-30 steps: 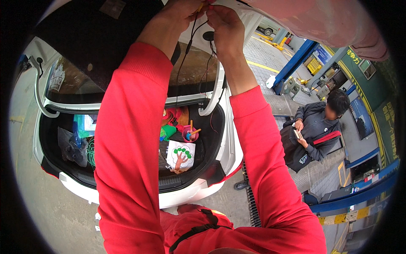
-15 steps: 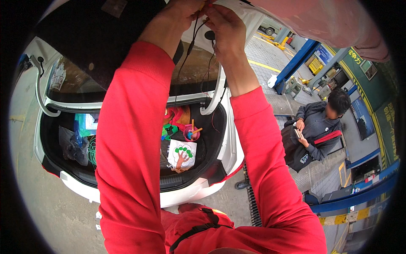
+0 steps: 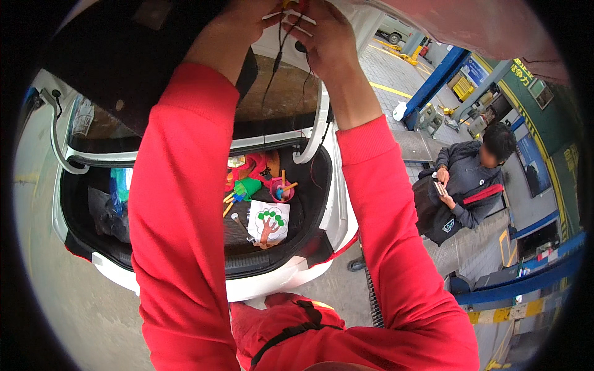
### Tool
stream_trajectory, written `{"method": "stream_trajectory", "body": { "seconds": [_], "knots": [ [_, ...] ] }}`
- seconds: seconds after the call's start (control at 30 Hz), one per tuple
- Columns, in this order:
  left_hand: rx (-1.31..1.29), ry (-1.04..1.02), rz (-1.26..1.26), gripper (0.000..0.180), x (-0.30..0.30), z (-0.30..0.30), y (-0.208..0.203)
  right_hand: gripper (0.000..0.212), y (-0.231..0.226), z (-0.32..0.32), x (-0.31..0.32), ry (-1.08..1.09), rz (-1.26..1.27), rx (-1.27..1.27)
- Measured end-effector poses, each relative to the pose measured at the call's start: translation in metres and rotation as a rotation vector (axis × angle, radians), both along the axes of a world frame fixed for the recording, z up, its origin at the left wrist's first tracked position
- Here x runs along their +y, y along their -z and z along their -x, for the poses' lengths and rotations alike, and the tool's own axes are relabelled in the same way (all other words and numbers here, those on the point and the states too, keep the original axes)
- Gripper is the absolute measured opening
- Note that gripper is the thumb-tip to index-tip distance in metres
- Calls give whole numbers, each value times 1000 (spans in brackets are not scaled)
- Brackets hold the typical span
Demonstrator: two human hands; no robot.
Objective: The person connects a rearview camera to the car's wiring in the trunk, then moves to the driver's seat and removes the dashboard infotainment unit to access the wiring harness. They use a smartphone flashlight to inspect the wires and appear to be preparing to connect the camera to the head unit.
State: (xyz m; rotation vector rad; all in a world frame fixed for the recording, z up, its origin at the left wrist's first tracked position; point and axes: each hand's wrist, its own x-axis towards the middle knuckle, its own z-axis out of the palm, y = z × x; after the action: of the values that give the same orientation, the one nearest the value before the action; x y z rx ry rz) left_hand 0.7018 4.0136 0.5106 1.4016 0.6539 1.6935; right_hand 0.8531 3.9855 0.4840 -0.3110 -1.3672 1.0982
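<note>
Both my hands are raised at the top edge, under the open tailgate of a white car. My left hand (image 3: 244,21) is closed at a small red and yellow piece (image 3: 294,5), which the picture edge cuts off, so its kind is unclear. My right hand (image 3: 327,37) meets it there, thumb and forefinger closed on the piece and the other fingers bent beside the wires. Thin black wires (image 3: 277,65) hang from between my hands, in front of the tailgate. Part of both hands lies out of view.
Below, the open boot (image 3: 247,263) holds a tree picture (image 3: 268,224), a pink cup (image 3: 283,190), a green toy bucket (image 3: 247,188) and dark bags (image 3: 108,213). A strut (image 3: 313,133) flanks it. At the right stands a person (image 3: 470,179) near a blue post (image 3: 436,83).
My hands have shifted slightly up and left, and my right hand's fingers are spread more. My left arm has moved left, uncovering more of the green bucket in the boot.
</note>
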Motion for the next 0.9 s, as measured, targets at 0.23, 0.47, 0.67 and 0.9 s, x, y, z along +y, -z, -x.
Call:
{"method": "stream_trajectory", "body": {
  "seconds": [0.23, 0.47, 0.67, 0.9],
  "knots": [
    [78, 30, 2, 28, 2, 16, 4, 15, 21, 3, 20, -154, 110, 25],
    [80, -40, 0, 30, -1, 10, -1, 14, 12, 9, 19, -196, 105, 20],
    [56, -128, -2, 31, -2, 0, -4, 18, 7, 27, 10, -33, 21, 158],
    [51, -142, -8, 33, 0, -2, -5, 22, 12, 23, 6, 242, -372, -152]
  ]
}}
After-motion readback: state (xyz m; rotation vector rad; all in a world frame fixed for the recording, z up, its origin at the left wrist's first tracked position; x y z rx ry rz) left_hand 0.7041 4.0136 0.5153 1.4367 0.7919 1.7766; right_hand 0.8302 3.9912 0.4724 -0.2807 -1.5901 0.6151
